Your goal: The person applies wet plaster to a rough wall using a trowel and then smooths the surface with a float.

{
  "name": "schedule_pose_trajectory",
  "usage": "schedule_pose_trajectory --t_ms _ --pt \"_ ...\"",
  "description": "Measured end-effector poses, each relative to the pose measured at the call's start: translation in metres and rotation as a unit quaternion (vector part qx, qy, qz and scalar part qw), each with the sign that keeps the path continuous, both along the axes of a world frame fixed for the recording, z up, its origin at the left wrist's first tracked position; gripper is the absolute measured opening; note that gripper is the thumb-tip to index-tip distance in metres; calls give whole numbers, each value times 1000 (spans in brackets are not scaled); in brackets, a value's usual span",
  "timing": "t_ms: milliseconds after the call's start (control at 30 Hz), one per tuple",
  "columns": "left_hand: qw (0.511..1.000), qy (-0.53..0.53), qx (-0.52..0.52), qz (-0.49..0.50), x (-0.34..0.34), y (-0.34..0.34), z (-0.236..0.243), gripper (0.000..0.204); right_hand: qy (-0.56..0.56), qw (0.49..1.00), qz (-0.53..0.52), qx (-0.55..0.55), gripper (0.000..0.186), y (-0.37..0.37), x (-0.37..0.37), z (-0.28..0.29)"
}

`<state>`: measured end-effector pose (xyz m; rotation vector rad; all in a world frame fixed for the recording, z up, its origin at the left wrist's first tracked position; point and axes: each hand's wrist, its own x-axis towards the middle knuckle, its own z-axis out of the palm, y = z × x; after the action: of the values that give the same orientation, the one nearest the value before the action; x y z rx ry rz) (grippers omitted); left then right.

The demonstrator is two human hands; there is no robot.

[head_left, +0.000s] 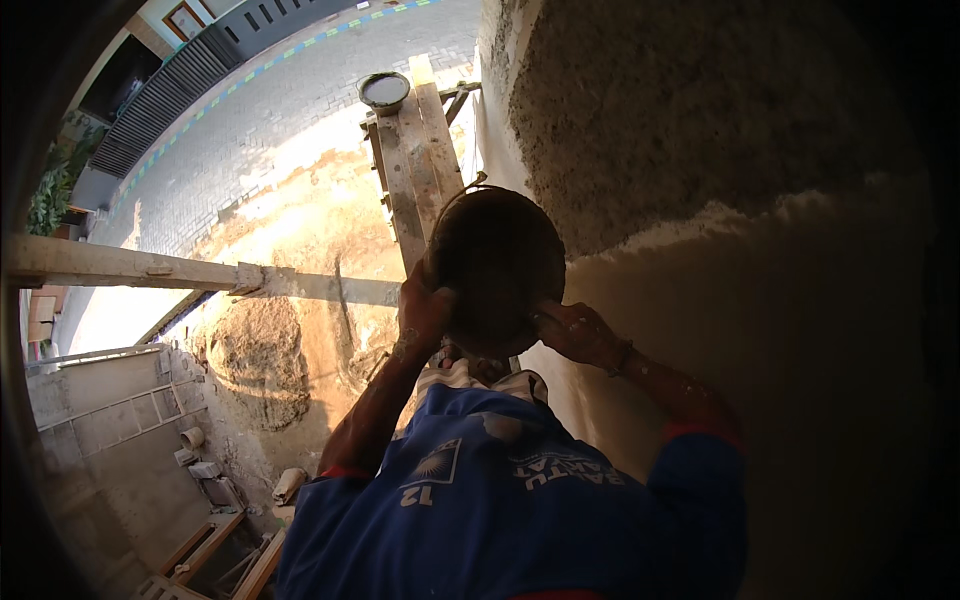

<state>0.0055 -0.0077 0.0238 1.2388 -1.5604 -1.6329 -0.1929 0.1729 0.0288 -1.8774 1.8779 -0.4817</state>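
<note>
A dark round bucket (500,260) is held up in front of my body, its wide mouth facing me. The inside is too dark to tell what it contains. My left hand (425,308) is closed on its left rim, thumb over the edge. On the lower right rim, my right hand (578,332) grips it too. A thin handle (446,208) curves along the bucket's upper left side. Beyond it, wooden scaffold planks (408,190) run away from me, and a second bucket (384,109) with grey contents stands at their far end.
Close on my right rises a wall, with a rough dark patch (690,110) above a smoother surface (700,330). A wooden beam (130,262) crosses at left. Far below lie a sand heap (258,360), a ladder (130,418) and a paved road (300,95).
</note>
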Motion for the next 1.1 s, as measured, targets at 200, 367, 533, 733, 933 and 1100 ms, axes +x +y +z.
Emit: schedule_pose_trajectory --t_ms 200,367,533,733,933,1100 --pt "998 38 55 14 0 -2 -4 51 -16 996 -54 71 25 10 -14 0" --pt "996 61 55 35 -8 -6 6 53 24 989 -108 102 30 -11 -25 53" --pt "990 118 63 43 -7 -15 0 55 21 991 -86 103 31 -29 -45 86" --pt "991 105 41 70 8 -25 -3 55 6 986 -128 108 57 -73 -56 214" --pt "994 65 16 84 17 -32 -21 58 82 993 -86 11 62 -96 -71 350" --pt "989 56 5 134 51 -36 -28 58 -115 985 -125 3 54 -123 -92 363"
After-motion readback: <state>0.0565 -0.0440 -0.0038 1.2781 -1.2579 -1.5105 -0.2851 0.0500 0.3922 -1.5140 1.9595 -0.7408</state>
